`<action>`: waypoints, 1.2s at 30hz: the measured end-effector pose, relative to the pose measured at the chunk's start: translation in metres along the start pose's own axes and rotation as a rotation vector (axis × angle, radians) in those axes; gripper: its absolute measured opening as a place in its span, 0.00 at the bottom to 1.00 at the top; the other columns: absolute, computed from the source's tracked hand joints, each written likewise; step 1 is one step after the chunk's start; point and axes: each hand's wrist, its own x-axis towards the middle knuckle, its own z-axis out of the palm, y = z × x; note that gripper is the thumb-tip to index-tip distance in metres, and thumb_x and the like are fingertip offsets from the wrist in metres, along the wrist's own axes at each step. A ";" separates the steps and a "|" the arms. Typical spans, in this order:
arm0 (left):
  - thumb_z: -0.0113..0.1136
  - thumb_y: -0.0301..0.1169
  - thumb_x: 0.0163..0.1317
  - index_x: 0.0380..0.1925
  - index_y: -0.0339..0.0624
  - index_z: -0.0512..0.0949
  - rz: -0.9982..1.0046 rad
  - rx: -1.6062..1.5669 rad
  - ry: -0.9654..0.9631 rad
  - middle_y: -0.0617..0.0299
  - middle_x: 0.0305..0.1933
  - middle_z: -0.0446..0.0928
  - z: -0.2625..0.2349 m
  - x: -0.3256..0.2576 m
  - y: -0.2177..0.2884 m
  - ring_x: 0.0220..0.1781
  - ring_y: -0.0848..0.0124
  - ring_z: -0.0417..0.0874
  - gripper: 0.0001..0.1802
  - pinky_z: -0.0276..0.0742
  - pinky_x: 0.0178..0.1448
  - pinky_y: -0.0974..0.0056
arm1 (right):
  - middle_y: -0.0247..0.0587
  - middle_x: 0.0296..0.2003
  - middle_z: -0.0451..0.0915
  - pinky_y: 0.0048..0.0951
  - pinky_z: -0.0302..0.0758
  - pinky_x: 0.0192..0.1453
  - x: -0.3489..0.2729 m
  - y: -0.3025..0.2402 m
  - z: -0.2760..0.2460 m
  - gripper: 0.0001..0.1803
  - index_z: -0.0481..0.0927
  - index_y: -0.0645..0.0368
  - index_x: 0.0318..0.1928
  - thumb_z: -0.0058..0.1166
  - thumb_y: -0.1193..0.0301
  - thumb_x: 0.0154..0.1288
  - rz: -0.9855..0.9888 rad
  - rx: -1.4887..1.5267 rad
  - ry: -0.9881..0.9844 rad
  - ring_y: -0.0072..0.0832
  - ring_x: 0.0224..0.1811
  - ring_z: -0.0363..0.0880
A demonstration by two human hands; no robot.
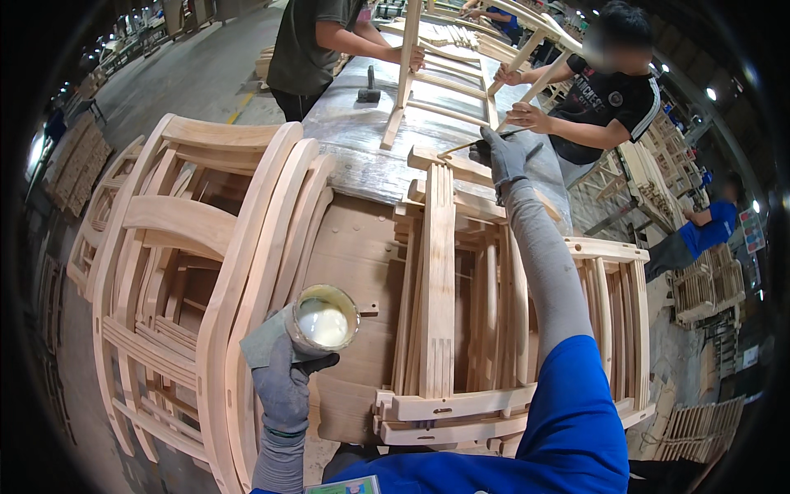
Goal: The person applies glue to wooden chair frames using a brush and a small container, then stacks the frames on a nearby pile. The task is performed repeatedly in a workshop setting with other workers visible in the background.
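Observation:
My left hand point(282, 387), in a grey glove, is closed around a cup point(352, 317) of white, glue-like liquid point(322, 323). A flat grey-green piece point(262, 339) sticks out beside the cup. Stretched far forward, my right hand point(504, 156), also gloved, is closed on a thin stick point(457, 150). The stick's tip lies by the far end of a wooden bar point(439, 239), near a crosspiece point(461, 167). The bar lies on stacked wooden frames point(469, 403) in front of me. My right fingers are partly hidden by the glove's back.
Stacked chair-back frames point(218, 222) stand on the left, over cardboard point(350, 247). Beyond is a film-covered table point(346, 123) with a mallet point(369, 87). Two people, one in a dark shirt point(304, 49) and one in black point(605, 99), hold a wooden chair frame point(448, 107).

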 end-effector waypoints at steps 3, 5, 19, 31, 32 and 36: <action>0.38 0.25 0.68 0.56 0.27 0.63 -0.089 -0.194 0.057 0.47 0.59 0.61 0.003 0.002 0.001 0.56 0.56 0.72 0.19 0.87 0.39 0.59 | 0.50 0.25 0.77 0.29 0.82 0.21 0.001 -0.001 -0.005 0.15 0.71 0.73 0.36 0.59 0.73 0.57 -0.016 -0.012 0.009 0.33 0.20 0.80; 0.38 0.31 0.69 0.58 0.28 0.60 -0.134 -0.288 0.067 0.48 0.57 0.64 0.005 0.003 0.003 0.53 0.59 0.76 0.22 0.87 0.39 0.59 | 0.48 0.25 0.77 0.29 0.82 0.21 0.002 -0.003 -0.007 0.14 0.71 0.72 0.36 0.59 0.73 0.57 -0.030 -0.014 0.028 0.32 0.20 0.80; 0.40 0.26 0.68 0.52 0.27 0.68 0.142 0.278 -0.026 0.45 0.58 0.62 -0.009 -0.001 -0.015 0.57 0.57 0.70 0.17 0.83 0.45 0.62 | 0.49 0.24 0.80 0.35 0.74 0.36 0.003 -0.010 0.022 0.19 0.78 0.64 0.33 0.54 0.57 0.55 -0.416 -0.819 -0.143 0.40 0.28 0.80; 0.39 0.24 0.69 0.55 0.25 0.65 0.065 0.146 -0.028 0.44 0.60 0.62 -0.003 0.003 0.001 0.59 0.55 0.69 0.17 0.79 0.51 0.61 | 0.50 0.25 0.80 0.38 0.73 0.36 0.009 -0.007 0.036 0.21 0.76 0.63 0.31 0.56 0.55 0.52 -0.470 -0.776 -0.165 0.43 0.29 0.79; 0.38 0.24 0.69 0.54 0.25 0.65 0.083 0.216 -0.046 0.44 0.60 0.61 -0.004 0.005 -0.002 0.59 0.55 0.69 0.17 0.80 0.51 0.60 | 0.50 0.24 0.80 0.38 0.73 0.35 0.011 -0.007 0.035 0.21 0.76 0.63 0.32 0.57 0.55 0.52 -0.450 -0.776 -0.155 0.42 0.29 0.79; 0.38 0.23 0.68 0.54 0.25 0.64 -0.034 -0.079 0.042 0.44 0.61 0.58 0.003 0.003 0.007 0.58 0.56 0.69 0.17 0.86 0.42 0.58 | 0.49 0.24 0.80 0.37 0.74 0.35 0.015 -0.013 0.023 0.22 0.77 0.64 0.34 0.57 0.55 0.52 -0.363 -0.870 -0.125 0.41 0.29 0.80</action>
